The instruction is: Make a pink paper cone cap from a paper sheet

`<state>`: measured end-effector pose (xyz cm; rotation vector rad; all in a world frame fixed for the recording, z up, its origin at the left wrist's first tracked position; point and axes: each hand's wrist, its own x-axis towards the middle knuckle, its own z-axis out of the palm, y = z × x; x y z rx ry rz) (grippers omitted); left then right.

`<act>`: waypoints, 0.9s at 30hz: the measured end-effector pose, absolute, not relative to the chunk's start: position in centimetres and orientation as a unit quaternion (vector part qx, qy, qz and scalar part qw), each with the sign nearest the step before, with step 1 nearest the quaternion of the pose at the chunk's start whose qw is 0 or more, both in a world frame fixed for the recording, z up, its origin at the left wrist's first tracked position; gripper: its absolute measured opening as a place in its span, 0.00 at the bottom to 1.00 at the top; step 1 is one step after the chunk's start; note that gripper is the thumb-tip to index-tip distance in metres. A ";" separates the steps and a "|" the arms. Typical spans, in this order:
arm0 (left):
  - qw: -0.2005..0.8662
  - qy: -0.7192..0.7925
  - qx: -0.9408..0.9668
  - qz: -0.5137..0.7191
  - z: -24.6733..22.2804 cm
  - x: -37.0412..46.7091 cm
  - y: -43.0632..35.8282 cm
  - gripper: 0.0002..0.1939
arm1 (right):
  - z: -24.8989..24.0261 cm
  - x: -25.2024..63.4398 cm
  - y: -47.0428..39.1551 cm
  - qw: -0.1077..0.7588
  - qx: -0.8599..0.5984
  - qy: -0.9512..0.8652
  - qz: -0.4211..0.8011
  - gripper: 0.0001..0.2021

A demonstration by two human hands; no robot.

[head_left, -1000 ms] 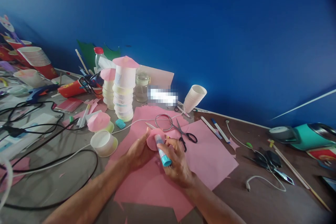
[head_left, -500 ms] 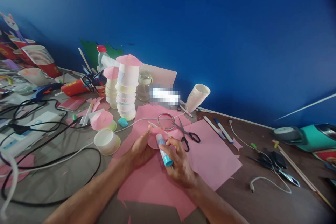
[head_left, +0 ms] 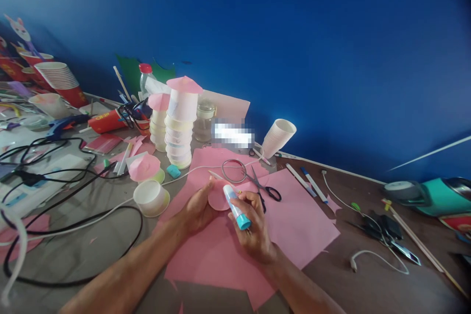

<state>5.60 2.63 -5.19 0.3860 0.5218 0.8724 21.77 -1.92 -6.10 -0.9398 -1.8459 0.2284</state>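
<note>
1. the left hand (head_left: 200,207) pinches the edge of a pink paper disc (head_left: 217,199) between thumb and fingers, above the pink sheet (head_left: 301,223).
2. the right hand (head_left: 255,229) has its fingers closed round a glue stick (head_left: 237,207), tilted, its pale end by the disc's right side; whether they touch, i cannot tell.
3. crowding the work: scissors (head_left: 273,193) lie spread just beyond the right hand, which partly hides one handle; a thin ring (head_left: 222,170) and a pencil (head_left: 215,175) are just past the disc.
4. on the left, a white cup (head_left: 149,199), a blue eraser (head_left: 173,171) and a pink-capped cup tower (head_left: 180,130) stand near the sheet; black cables (head_left: 69,284) loop by the left forearm.
5. behind, a tilted cup stack (head_left: 278,139); to the right, two pens (head_left: 315,185) by the sheet's edge.
</note>
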 end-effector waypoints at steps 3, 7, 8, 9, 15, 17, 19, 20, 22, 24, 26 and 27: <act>0.861 0.252 0.185 0.402 -5.4 5.7 2.5 0.19 | -5.9 21.9 -2.0 0.492 -0.367 -0.786 0.076 0.24; 0.863 0.255 0.174 0.400 -5.2 5.8 2.4 0.18 | -5.9 21.8 -1.9 0.463 -0.367 -0.806 0.039 0.26; 0.860 0.259 0.172 0.404 -5.1 5.9 2.5 0.16 | -5.9 21.8 -1.8 0.459 -0.373 -0.806 0.033 0.26; 0.857 0.264 0.174 0.407 -4.9 5.9 2.5 0.15 | -5.9 21.8 -1.8 0.457 -0.378 -0.805 0.028 0.26; 0.831 0.263 0.228 0.434 -4.2 6.3 2.3 0.13 | -5.9 21.6 -1.9 0.453 -0.396 -0.798 0.028 0.24; 0.826 0.261 0.239 0.439 -4.3 6.3 2.3 0.14 | -6.0 21.6 -2.1 0.457 -0.399 -0.795 0.028 0.22; 0.819 0.273 0.242 0.443 -4.6 6.3 2.3 0.15 | -6.0 21.6 -2.2 0.460 -0.407 -0.789 0.026 0.21; 0.816 0.282 0.241 0.443 -4.7 6.2 2.3 0.15 | -6.0 21.7 -2.2 0.461 -0.412 -0.785 0.025 0.20; 0.809 0.301 0.235 0.447 -4.9 6.2 2.2 0.16 | -5.9 21.8 -2.3 0.464 -0.415 -0.782 0.027 0.19; 0.805 0.313 0.228 0.450 -4.9 6.2 2.1 0.16 | -5.9 22.0 -2.3 0.470 -0.409 -0.782 0.028 0.19; 0.803 0.323 0.225 0.447 -4.8 6.4 2.0 0.16 | -5.9 22.1 -2.1 0.477 -0.403 -0.781 0.019 0.19; 0.804 0.325 0.226 0.444 -4.7 6.4 1.9 0.15 | -6.0 22.1 -2.1 0.477 -0.402 -0.781 0.014 0.19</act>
